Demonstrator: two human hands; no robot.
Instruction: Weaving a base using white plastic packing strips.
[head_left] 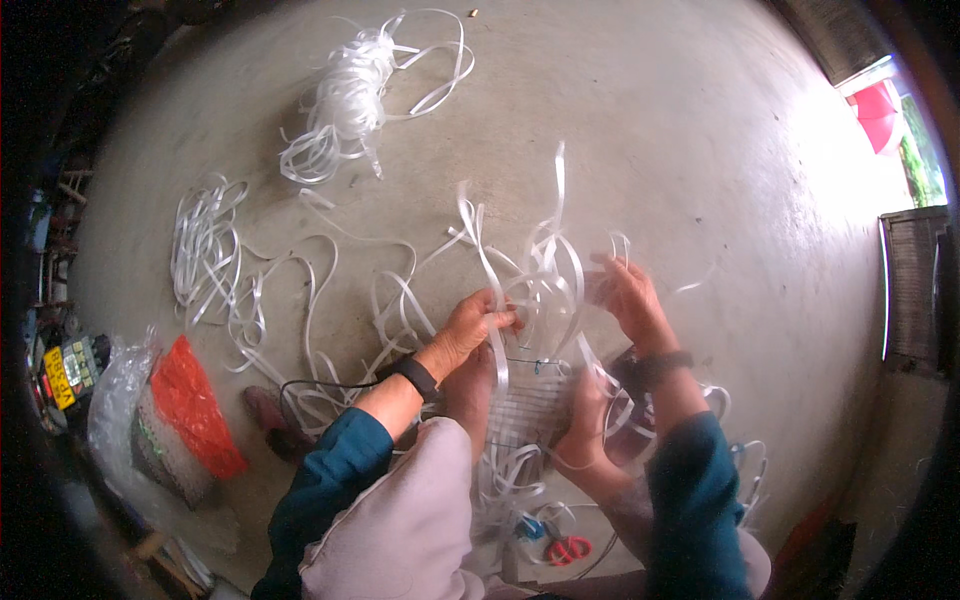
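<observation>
Between my bare feet (590,440) lies a piece woven of white plastic straps (525,400), with loose strap ends standing up from its far side. My left hand (472,325) is closed at the left of these ends, a white strap (497,345) pinched between thumb and fingers. To the right, my right hand (635,303) is raised and a little blurred. Its fingers are bent together at a thin loop of white strap (622,243). A blue tie (538,366) crosses the far part of the woven piece.
Red-handled scissors (568,550) lie close to me. A large bundle of white strap (350,100) sits far off on the concrete floor, with a looser coil (207,250) at left. An orange-red plastic bag (193,410) and a clear bag (115,410) lie left; a shoe (275,423) is nearer.
</observation>
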